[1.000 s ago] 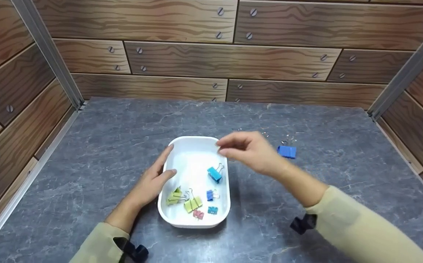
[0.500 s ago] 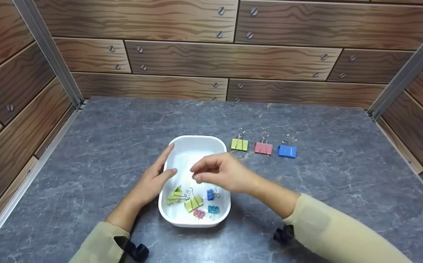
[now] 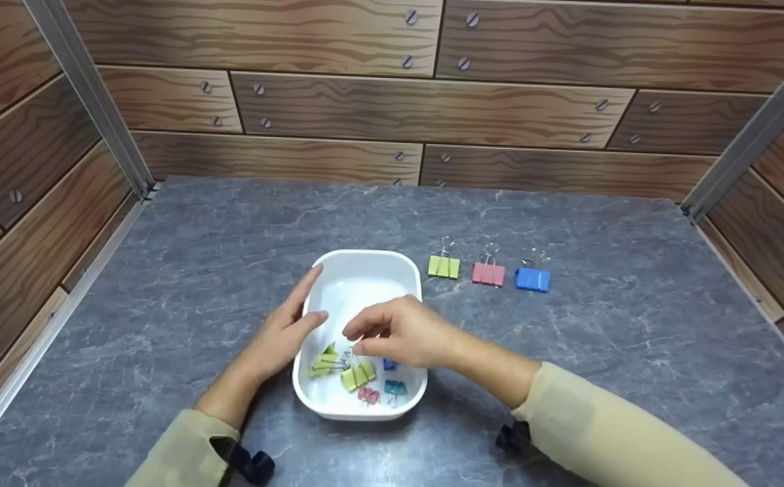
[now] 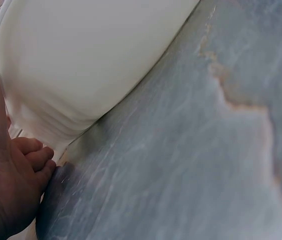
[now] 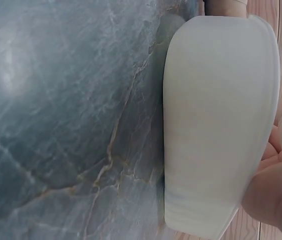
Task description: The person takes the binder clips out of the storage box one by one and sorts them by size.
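Observation:
A white plastic tub stands on the table, with my left hand gripping its left wall, thumb over the rim and fingers outside. My right hand is over the tub, thumb and fingers bent and apart. Its thumb tip is right at the wire handles of a yellow-green binder clip. Another yellow-green binder clip lies to the left. Nearby lie a small red clip, a small teal clip and a small blue clip, partly covered by my right hand. In the right wrist view the tub's outer wall hides the fingertips.
Outside the tub, to its upper right, a yellow-green binder clip, a red binder clip and a blue binder clip lie in a row on the grey marbled table. Wood-patterned panels enclose the back and sides.
My right hand has moved left and down, from the tub's upper right corner to over the clips inside. It now covers the larger light-blue clip's place. My left hand stays put.

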### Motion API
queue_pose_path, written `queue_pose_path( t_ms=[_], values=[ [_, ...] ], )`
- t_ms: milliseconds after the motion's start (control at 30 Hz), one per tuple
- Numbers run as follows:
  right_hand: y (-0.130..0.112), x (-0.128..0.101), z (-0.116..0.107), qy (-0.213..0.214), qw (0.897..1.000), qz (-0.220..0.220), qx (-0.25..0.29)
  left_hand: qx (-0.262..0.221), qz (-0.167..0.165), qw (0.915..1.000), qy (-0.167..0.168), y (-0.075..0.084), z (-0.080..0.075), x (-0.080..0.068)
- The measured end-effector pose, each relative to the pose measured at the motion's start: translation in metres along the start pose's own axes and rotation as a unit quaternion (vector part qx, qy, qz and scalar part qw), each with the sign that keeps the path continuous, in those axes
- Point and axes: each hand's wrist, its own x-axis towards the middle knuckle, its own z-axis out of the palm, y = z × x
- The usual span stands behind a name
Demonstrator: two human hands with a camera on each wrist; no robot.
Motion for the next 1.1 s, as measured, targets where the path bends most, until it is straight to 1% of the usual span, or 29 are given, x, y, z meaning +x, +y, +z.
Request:
queue_pose_path(
  t_ms=[300, 600, 867, 1100],
  values=[
    [-0.0005, 0.0012, 0.0026, -0.021, 0.998, -0.011, -0.052, 0.0, -0.009, 1.0, -0.002, 0.0019, -0.0002, -0.0008],
    [-0.0003, 0.0008, 0.0053, -0.037, 0.996, -0.007, -0.086, 0.002, -0.001, 1.0, -0.004, 0.0033, 0.0004, -0.0003],
    [-0.0004, 0.0009, 0.0074, -0.034, 0.992, 0.0, -0.121, -0.011, 0.005, 0.9999, -0.006, 0.0002, 0.0012, -0.0003],
    [-0.0007, 0.0014, 0.0075, -0.028, 0.993, -0.005, -0.118, -0.007, 0.008, 0.9999, -0.003, -0.0003, 0.0005, 0.0004]
  ],
)
